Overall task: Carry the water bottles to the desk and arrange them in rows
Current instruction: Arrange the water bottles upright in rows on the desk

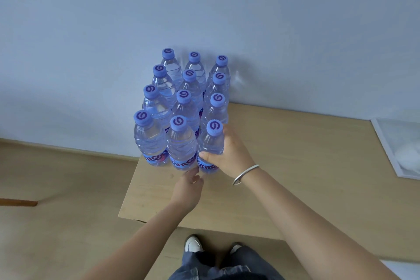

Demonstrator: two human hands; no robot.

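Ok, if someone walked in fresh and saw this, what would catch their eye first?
The block of water bottles with purple-blue caps, standing in three neat columns at the desk's far left corner against the wall. Next, the right hand wrapped around the nearest right bottle, a silver bangle on its wrist.

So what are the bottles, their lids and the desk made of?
The water bottles look like thin clear plastic: see-through, with ribs that catch the light. The caps seem to be matte purple-blue plastic with ridged edges. The desk looks like pale wood or a wood-look laminate; its smooth top shows hardly any grain, so I can't tell which.
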